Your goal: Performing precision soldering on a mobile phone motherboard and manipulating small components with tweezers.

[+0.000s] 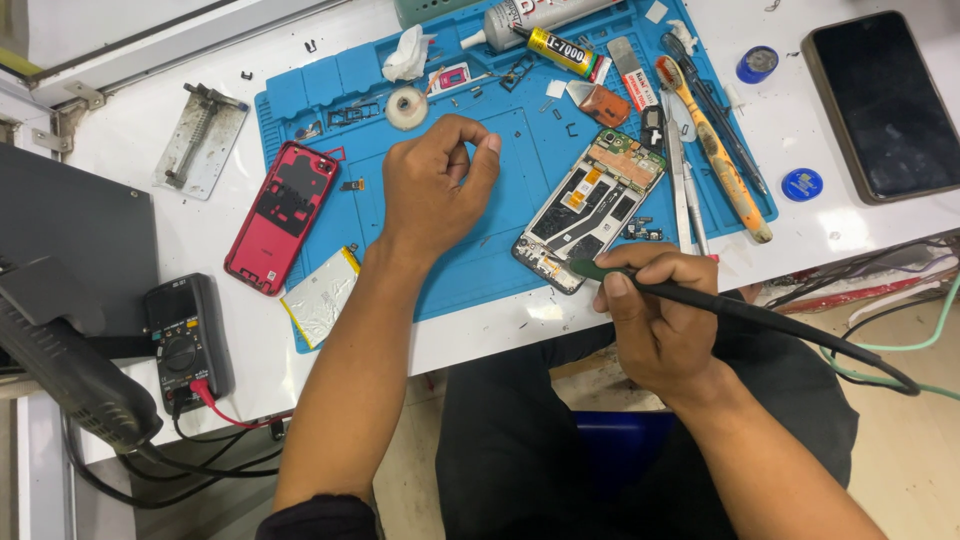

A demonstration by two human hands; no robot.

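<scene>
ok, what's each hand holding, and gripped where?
Right hand grips a dark corded soldering iron by its handle near the tip. Left hand pinches thumb to forefinger; anything held is too small to tell.

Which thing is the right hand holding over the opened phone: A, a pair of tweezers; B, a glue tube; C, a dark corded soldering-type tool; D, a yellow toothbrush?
C: the right hand grips a dark pen-shaped corded tool whose tip is at the lower corner of the opened phone, while the yellow toothbrush, tweezers and glue tube lie untouched on the blue mat.
</scene>
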